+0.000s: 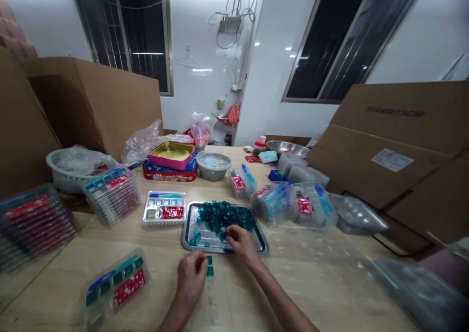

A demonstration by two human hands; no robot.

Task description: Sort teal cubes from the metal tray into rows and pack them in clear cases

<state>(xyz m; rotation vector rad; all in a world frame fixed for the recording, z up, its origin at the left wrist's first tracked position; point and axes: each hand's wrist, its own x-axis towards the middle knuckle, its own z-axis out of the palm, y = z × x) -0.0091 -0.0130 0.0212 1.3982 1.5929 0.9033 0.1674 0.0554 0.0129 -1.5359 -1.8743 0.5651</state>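
Note:
A metal tray holds a heap of glossy teal square pieces, with a few loose ones at its left end. My right hand reaches over the tray's front rim, thumb and fingers pinched at a teal piece by the heap's edge. On the table just in front of the tray, my left hand is closed, its fingertips pressed together; what they hold, if anything, is hidden. Right beside its fingertips lie two teal squares, one behind the other, apparently on a clear strip.
Clear compartment packs stand stacked at left and right. Single filled packs lie beside the tray and at front left. Behind are a grey basket and a pink tin. Cardboard boxes flank the table.

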